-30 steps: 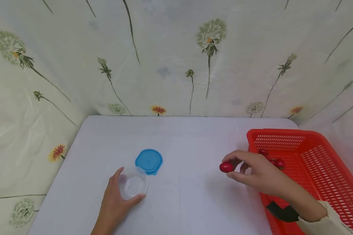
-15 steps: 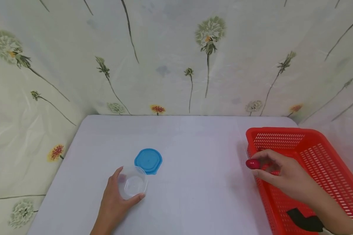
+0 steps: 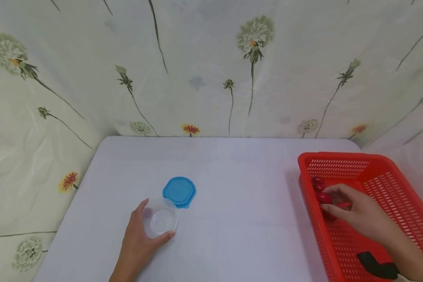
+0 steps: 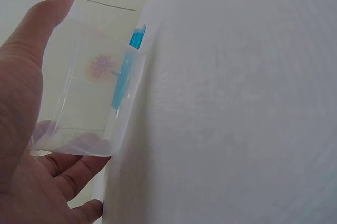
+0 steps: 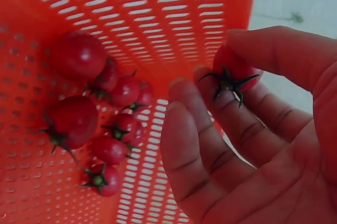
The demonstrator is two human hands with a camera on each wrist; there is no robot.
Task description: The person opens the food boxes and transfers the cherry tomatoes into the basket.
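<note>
My left hand (image 3: 137, 243) grips a clear plastic container (image 3: 163, 220), its thumb and fingers spread around the wall. In the left wrist view the container (image 4: 79, 95) stands on the white surface. Pinched by the thumb and fingers of my right hand (image 3: 364, 215) is a cherry tomato (image 5: 234, 71) with a green calyx. That hand is inside the red plastic basket (image 3: 303, 168), at its left wall. More red cherry tomatoes (image 5: 108, 150) lie in the basket beside the fingers, some larger than others. A blue lid (image 3: 179, 192) lies flat just behind the container.
The basket stands at the right of the white table (image 3: 239, 203). A black strap-like piece (image 3: 377, 266) shows near my right wrist, over the basket. A flower-patterned sheet (image 3: 204, 78) hangs behind the table and at its left.
My right hand has moved right with the cherry tomato, from over the table to inside the basket. My left hand and the container have stayed put.
</note>
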